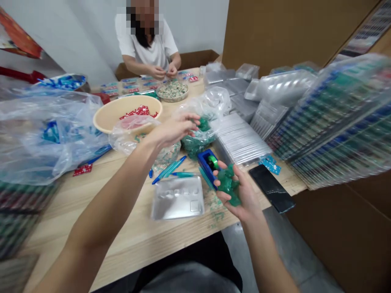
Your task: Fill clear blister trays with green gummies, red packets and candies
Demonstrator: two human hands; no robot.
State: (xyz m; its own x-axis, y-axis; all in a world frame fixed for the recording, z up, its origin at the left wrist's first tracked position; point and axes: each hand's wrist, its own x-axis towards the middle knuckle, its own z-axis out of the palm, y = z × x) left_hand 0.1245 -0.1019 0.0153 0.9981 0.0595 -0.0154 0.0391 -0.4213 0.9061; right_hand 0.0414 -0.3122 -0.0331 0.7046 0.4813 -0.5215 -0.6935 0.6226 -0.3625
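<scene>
My right hand (244, 197) is cupped around a clump of green translucent pieces (227, 185), palm up, near the table's front edge. My left hand (175, 130) is stretched forward with its fingers apart, at the near side of a clear plastic bag (214, 99) of more green pieces (197, 144). Between my arms lies a clear plastic tray (179, 199) with shallow moulded recesses. Behind it are several blue and teal pens (171, 167). A blue tape dispenser (207, 156) with a green roll stands just beyond my right hand.
A cream basin (99, 118) holds red packets. Stacked clear trays (241, 138), a black phone (271, 188) and tall packed trays (342, 118) stand at the right. A large plastic bag (55, 138) lies at left. Across the table a person (149, 44) handles small items beside a bowl (172, 97).
</scene>
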